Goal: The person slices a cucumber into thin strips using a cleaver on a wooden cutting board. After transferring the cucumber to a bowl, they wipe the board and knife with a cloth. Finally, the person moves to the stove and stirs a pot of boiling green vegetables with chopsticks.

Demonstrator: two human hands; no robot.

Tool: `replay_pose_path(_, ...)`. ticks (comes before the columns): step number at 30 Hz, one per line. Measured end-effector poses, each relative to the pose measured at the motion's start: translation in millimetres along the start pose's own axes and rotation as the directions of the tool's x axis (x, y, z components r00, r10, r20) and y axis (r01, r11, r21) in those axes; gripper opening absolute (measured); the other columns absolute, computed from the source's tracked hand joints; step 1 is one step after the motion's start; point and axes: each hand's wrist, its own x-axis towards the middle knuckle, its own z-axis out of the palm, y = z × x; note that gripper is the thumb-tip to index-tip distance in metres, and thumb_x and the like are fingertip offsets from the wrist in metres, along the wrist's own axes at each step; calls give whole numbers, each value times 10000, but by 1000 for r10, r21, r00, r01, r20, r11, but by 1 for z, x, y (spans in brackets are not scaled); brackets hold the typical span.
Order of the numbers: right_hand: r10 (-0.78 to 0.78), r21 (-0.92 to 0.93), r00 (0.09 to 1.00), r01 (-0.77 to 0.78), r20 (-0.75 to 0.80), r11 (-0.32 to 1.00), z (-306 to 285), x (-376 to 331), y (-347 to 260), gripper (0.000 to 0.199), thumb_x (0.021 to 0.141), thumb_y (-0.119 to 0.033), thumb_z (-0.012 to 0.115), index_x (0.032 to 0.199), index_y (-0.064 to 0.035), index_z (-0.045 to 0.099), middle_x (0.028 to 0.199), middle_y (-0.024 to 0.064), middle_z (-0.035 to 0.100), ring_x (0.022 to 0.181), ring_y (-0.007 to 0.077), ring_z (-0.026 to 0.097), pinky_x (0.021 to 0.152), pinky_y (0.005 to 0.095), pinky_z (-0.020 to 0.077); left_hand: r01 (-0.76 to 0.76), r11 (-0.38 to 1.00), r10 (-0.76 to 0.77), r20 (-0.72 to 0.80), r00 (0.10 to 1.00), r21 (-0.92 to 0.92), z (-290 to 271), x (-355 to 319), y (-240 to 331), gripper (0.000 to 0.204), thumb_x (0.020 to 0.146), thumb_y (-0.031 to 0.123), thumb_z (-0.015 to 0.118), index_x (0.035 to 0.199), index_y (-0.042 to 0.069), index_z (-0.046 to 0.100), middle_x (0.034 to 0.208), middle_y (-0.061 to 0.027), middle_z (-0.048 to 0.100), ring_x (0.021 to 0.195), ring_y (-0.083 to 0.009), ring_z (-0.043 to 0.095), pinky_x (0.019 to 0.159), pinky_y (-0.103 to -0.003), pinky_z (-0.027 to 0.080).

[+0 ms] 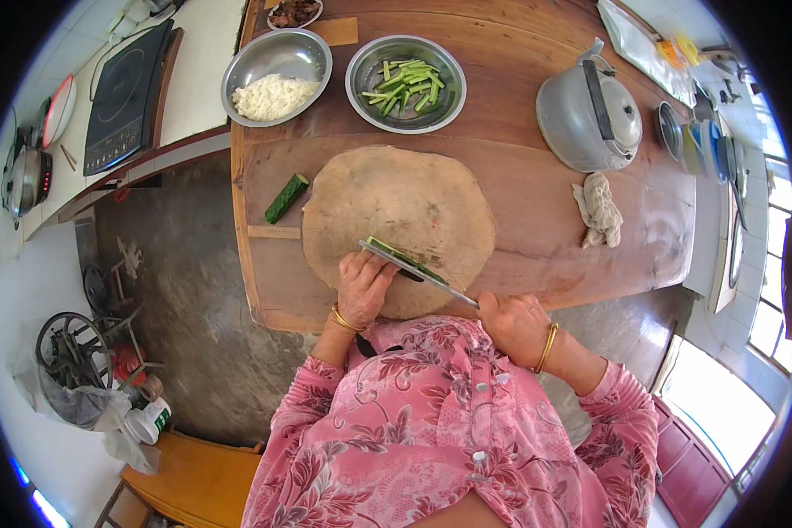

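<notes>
My right hand (515,327) is closed around the handle of a kitchen knife (422,271), whose blade slants up to the left across the near part of a round wooden chopping board (396,194). Along the blade's far side shows a narrow strip of green cucumber (380,243). My left hand (364,280), fingers bent and pressed together, grips the cucumber at the blade's left end; its fingertips are partly hidden. Left of the board, an unsliced length of cucumber (286,199) lies on the table. Cut cucumber sticks (407,86) fill part of a metal bowl (354,81) beyond the board.
A second metal bowl (283,51) holds crumbly white food (275,97). Farther back is a small dish of brown food (294,12). On the right of the wooden table (537,224) stand a metal kettle (590,114) and a crumpled cloth (598,211). A black induction cooker (130,97) sits on the left counter.
</notes>
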Motion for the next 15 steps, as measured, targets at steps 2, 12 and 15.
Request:
replay_pose_path(2, 19, -19, 1000, -19, 2, 1000, -5, 7, -3, 131, 731, -26, 512, 835, 17, 443, 630, 190, 596, 594, 351, 619, 512, 420, 489, -4, 1000, 3, -13, 1000, -12, 0, 3, -1, 254, 685, 109, 603, 928, 47, 645, 1004, -61, 597, 978, -222, 525, 818, -371, 396)
replay_pose_path(12, -105, 54, 970, 120, -221, 991, 29, 38, 12, 126, 752, -28, 508, 844, 17, 436, 620, 173, 587, 590, 340, 614, 528, 421, 491, -12, 1000, 12, -46, 999, 2, 2, 2, 0, 225, 686, 101, 626, 905, 50, 638, 1006, -51, 594, 978, -218, 522, 805, -370, 397)
replay_pose_path(15, -92, 44, 970, 104, -224, 994, 11, 25, 5, 131, 744, -31, 518, 834, 12, 433, 577, 158, 569, 545, 339, 598, 497, 421, 480, -5, 1000, 4, -33, 999, -3, 0, 3, 0, 227, 675, 94, 629, 897, 52, 638, 1001, -52, 590, 971, -221, 519, 809, -372, 400)
